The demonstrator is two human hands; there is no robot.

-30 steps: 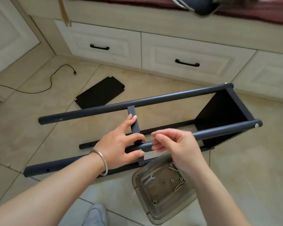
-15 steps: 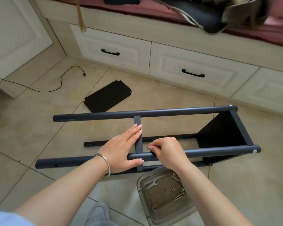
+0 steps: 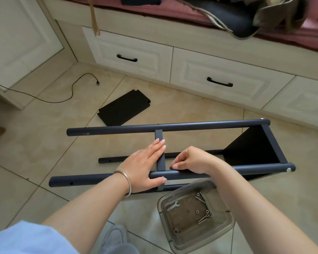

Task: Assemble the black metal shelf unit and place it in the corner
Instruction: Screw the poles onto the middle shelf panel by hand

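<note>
While the frame lies on its side across the middle of the view, I read the parts as follows.

Shelf frame [image 3: 173, 126]: black metal, lying flat on the tiled floor at frame centre; one shelf panel already fixed at its right end, so I judge assembly partly done and the corner placement still ahead.

Near post [image 3: 228, 170]: the tube closest to me, running left to right; open bolt holes show near its left end.

Cross bar [image 3: 159, 153]: short flat strip spanning from the far post to the near post, apparently being lined up with a hole.

Left hand [image 3: 145, 167]: fingers straight along the cross bar, thumb hooked under the near post; I take this as a press that keeps bar and tube from sliding apart.

Right hand [image 3: 193, 160]: fingers curled, tips pinched at the joint just right of the cross bar; probably holding a small fastener, but I cannot tell, as the fingers hide it.

Parts tray [image 3: 226, 233]: clear plastic, lower right of frame, just beside the near post; kept within reach, holding bolts, nuts and a small spanner [image 3: 173, 206].

Loose panel [image 3: 124, 108]: spare black shelf, upper centre-left, lying flat and apart from the frame, awaiting its turn.

Cable [image 3: 72, 92]: black lead trailing across the floor at upper left, well clear of the work.

Drawers [image 3: 218, 76]: white fronts along the top of the frame.
</note>
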